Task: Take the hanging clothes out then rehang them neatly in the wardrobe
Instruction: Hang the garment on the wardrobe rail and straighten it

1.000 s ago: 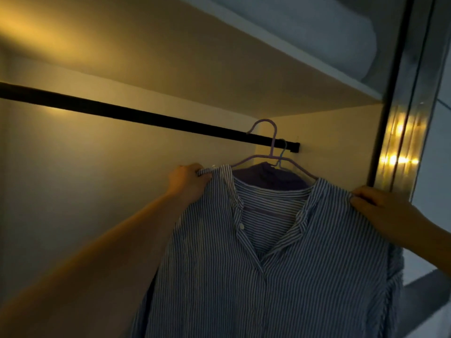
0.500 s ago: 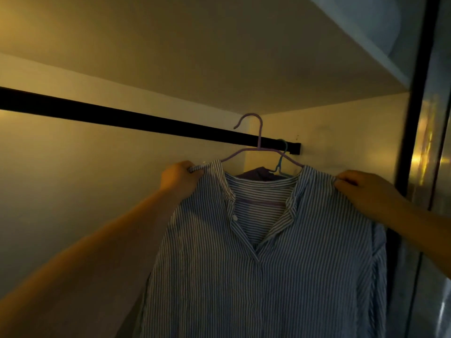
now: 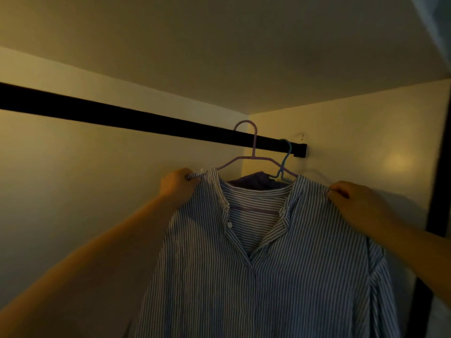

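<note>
A blue-and-white striped shirt [image 3: 268, 264] hangs on a purple hanger [image 3: 251, 152] whose hook sits over the black wardrobe rail [image 3: 122, 118]. My left hand [image 3: 178, 185] pinches the shirt's left shoulder. At the right shoulder, my right hand [image 3: 353, 198] grips the fabric. Behind the shirt a dark purple garment [image 3: 253, 181] hangs on a blue hanger [image 3: 284, 164] close to the rail's right end; most of it is hidden.
The wardrobe's side wall [image 3: 366, 154] stands just right of the hangers. A shelf underside [image 3: 219, 45] runs overhead. A dark door frame [image 3: 436, 191] edges the right. The rail stretches bare to the left.
The view has tilted up and closed in on the rail. The purple hanger's hook has settled over the rail. Both hands stay on the shirt's shoulders.
</note>
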